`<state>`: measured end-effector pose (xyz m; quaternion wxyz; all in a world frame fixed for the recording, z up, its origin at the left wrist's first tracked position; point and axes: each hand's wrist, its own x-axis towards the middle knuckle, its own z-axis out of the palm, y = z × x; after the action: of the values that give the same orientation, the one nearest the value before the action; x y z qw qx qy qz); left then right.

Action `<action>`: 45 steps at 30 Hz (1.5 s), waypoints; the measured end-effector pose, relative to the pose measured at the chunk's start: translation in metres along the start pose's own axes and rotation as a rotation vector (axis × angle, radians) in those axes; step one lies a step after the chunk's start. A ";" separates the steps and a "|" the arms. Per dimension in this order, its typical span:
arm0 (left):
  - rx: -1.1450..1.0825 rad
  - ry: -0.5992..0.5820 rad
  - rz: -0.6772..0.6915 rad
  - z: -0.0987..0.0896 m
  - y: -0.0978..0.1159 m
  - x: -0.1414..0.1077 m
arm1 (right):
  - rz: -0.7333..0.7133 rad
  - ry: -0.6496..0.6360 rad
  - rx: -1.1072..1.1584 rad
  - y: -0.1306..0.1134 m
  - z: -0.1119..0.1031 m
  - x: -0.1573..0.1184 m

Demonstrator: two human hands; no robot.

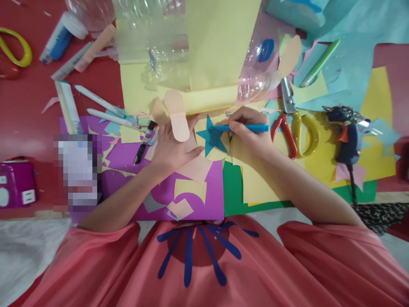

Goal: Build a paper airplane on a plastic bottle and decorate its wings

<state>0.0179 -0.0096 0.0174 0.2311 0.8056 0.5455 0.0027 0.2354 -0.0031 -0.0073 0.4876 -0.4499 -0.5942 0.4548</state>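
Observation:
My right hand [249, 128] is closed around a blue pen [258, 127]. The pen's tip end reaches over a blue star [209, 138] that lies on a piece of pale yellow paper. Flat on the paper to the left, my left hand [172, 153] has its fingers spread, the thumb pointing toward the star. A rounded peach paper strip [177, 117] overlaps its fingers; whether they grip it I cannot tell. Beside this hand lies a black pen [144, 144]. Peach and yellow paper scraps [191, 190] rest below it on a purple sheet [212, 194].
Scissors with red and yellow handles [306, 135] and a glue gun [348, 140] lie to the right. Clear plastic bottles [169, 64] stretch across the back. White pens [100, 100], a glue bottle [62, 38] and a phone-like blurred object [79, 170] are on the left.

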 end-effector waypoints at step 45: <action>-0.285 0.593 0.375 0.008 -0.029 -0.024 | -0.160 -0.233 -0.840 -0.054 -0.048 0.064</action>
<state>-0.0150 -0.0250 0.0051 0.1686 0.8155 0.4257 0.3539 0.2704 0.0550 0.0621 0.2256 -0.5075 -0.8114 0.1823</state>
